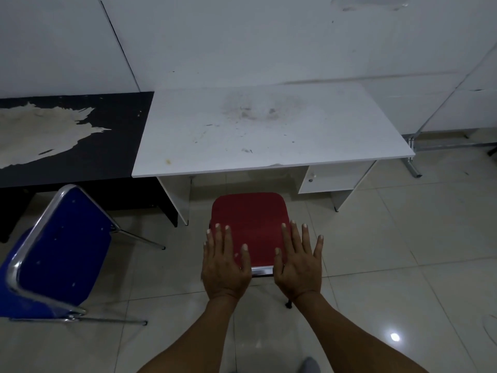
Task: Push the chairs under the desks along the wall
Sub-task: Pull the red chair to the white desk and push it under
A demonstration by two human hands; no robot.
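A red chair [248, 224] with a chrome frame stands on the floor in front of the white desk [269, 130], its front edge just short of the desk's opening. My left hand [226, 262] and my right hand [298, 262] are spread flat over the chair's near side, fingers apart and pointing toward the desk. Whether they touch the chair or hover above it is unclear. A blue chair [59, 251] with a chrome frame stands at the left, turned at an angle, in front of the black desk [75, 130]. Both desks stand against the white wall.
The black desk's top has a large patch of peeled surface. A drawer unit [333, 179] hangs under the white desk's right side. A metal frame [411, 162] stands on the tiled floor at the right. Pale glossy tiles cover the floor around the chairs.
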